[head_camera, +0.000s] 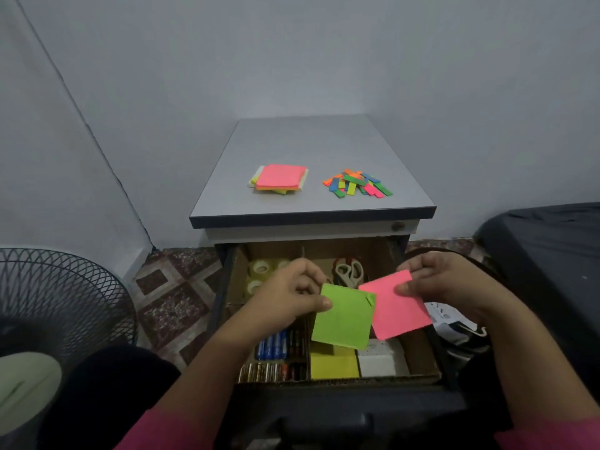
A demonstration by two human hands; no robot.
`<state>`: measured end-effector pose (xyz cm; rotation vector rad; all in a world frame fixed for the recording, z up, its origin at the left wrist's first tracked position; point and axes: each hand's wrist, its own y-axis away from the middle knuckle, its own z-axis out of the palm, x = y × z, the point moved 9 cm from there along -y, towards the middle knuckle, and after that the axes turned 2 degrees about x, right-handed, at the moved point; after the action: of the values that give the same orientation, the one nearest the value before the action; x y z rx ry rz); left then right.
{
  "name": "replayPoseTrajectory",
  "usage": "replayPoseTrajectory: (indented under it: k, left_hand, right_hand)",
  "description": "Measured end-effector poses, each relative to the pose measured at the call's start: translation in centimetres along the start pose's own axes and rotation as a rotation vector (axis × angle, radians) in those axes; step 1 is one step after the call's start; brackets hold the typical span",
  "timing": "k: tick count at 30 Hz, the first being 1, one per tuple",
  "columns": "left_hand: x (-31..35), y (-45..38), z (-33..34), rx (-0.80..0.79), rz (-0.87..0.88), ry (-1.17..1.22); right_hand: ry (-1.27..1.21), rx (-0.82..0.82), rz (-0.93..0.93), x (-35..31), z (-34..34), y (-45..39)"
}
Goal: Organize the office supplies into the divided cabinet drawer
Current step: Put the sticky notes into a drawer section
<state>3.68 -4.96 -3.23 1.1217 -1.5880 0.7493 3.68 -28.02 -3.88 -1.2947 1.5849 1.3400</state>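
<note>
1. Right now, nearest me, my left hand (292, 295) pinches a green sticky note (344, 316) by its left edge, thumb on top and fingers curled under; my right hand (444, 284) pinches a pink sticky note (397, 305) at its upper right corner. The pink sheet's left corner is tucked just behind the green one's right edge, and both hover above the open drawer (418, 355).
2. Below them, the front row of the drawer holds batteries (269, 371) on the left, a yellow note pad (334, 365) in the middle compartment and a white block (378, 363) beside it, which I cannot identify. Blue pens (272, 345) lie just behind the batteries.
3. Further back, tape rolls (263, 271) fill the rear left compartment and scissors (349, 271) the rear middle.
4. On the cabinet top (308, 141), well apart from my hands, a stack of sticky notes (281, 180) and a scatter of colored tabs (357, 185) wait unsorted.
5. I judge the step in hand is filing loose notes: the next move calls for squaring the two sheets together and lowering them flat onto the yellow pad, keeping thin paper from curling or sticking askew. After that, the stack and tabs still need homes.
</note>
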Motion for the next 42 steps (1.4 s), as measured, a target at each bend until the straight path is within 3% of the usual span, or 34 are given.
replayPoseTrajectory:
  k: [5,10,16,26,35,42]
  left_hand:
    - [1.0,0.1,2.5,-0.048,0.089,-0.199]
    - [0.0,0.2,7.0,-0.173,0.242,-0.789]
    - [-1.4,0.5,9.1,-0.223,0.276,-1.148]
    - [-1.9,0.7,8.4,-0.236,0.243,-1.327]
    - [-5.1,0.5,9.8,-0.419,0.26,-1.553]
    - [-6.0,0.3,9.9,-0.442,0.217,-1.578]
  right_hand:
    - [0.291,-0.123,-0.035,-0.1,1.9,0.3]
    - [0.733,-0.28,-0.067,0.6,5.9,0.5]
    - [1.079,-0.31,-0.048,1.8,8.5,0.1]
    - [1.23,-0.131,-0.018,2.3,7.9,-0.4]
    - [1.388,-0.398,0.194,6.9,10.1,0.0]
    - [1.384,-0.419,0.218,7.4,10.2,0.0]
